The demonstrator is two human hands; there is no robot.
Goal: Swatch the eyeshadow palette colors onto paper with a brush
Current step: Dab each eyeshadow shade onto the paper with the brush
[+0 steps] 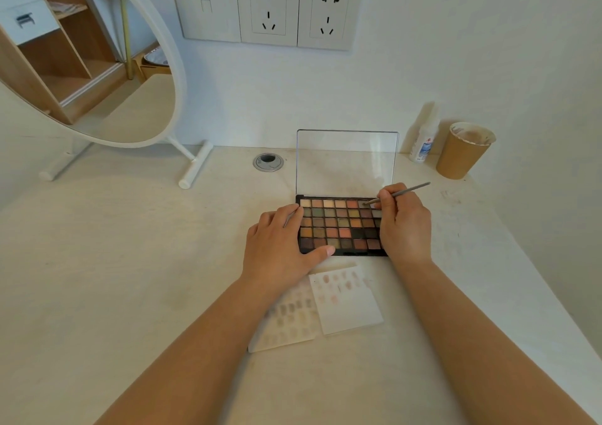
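Pale counter (130, 261) against a white wall, twin sockets (298, 12) above. A round mirror (88, 66) tilts at left; paper cup (462, 151) and small bottle (423, 141) sit back right. The eyeshadow palette (338, 229) lies open mid-counter. Left hand (280, 245) rests flat on its edge, fingers relaxed; right hand (404, 225) pinches the brush (397, 193), tip in a top-row pan. Swatched paper (348, 300) lies just in front.
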